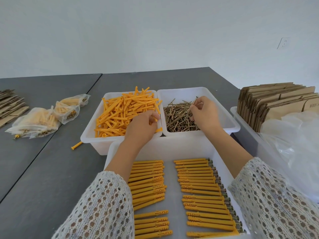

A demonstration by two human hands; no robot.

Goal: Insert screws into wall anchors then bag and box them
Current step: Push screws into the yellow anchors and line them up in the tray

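From the head view, the left hand (144, 122) curls into the bin of loose yellow anchors (124, 112), its grip apparently closing on one or more, though what it holds I cannot tell, while the right hand (204, 112) pinches a single screw (193, 105) above the screw bin (198, 94). The anchors look light, stiff and ribbed, best taken mid-shaft with the open mouth free; the screws are thin, slick and sharp-tipped, so holding near the head seems safest. Assembled pairs (200, 192) lie in rows in the near tray (172, 149); faint print on the flat cartons (276, 102) is unreadable.
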